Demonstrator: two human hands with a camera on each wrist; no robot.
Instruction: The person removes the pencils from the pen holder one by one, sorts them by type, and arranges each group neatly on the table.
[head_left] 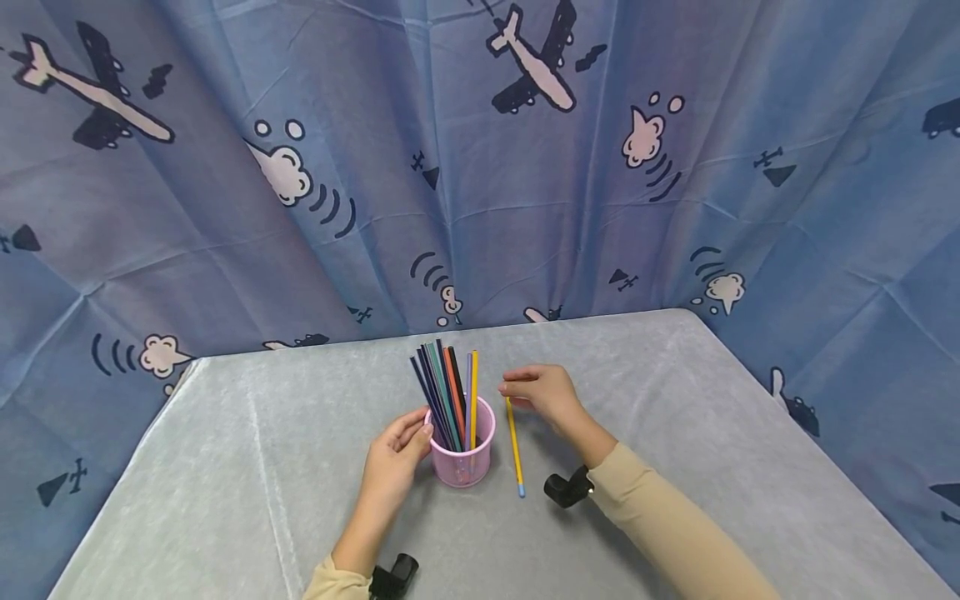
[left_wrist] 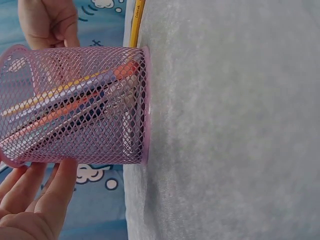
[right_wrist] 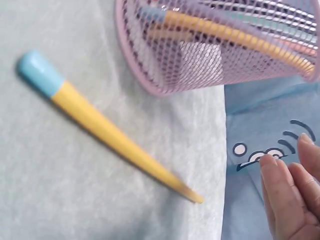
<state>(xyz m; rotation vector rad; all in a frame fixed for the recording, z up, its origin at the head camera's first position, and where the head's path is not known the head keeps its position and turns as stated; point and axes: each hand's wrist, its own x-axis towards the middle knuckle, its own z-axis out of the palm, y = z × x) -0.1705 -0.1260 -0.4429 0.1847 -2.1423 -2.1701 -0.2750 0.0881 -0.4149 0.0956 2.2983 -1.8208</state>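
A pink mesh pencil cup (head_left: 462, 472) stands upright on the table, filled with several colored pencils (head_left: 450, 392) that lean left. My left hand (head_left: 397, 454) is at the cup's left side, its thumb and fingertips touching the wall near the rim. To the right of the cup, a yellow pencil (head_left: 514, 446) with a light blue end lies on the table. Over its far end hovers my right hand (head_left: 546, 392), fingers extended. In the right wrist view a gap separates the fingers (right_wrist: 282, 192) from the pencil (right_wrist: 112, 135), and nothing is between them.
A light grey cloth covers the table (head_left: 675, 400). Behind it hangs a blue curtain (head_left: 480, 208) with airplane and cloud prints. Black wrist cameras (head_left: 567, 487) are strapped to both wrists.
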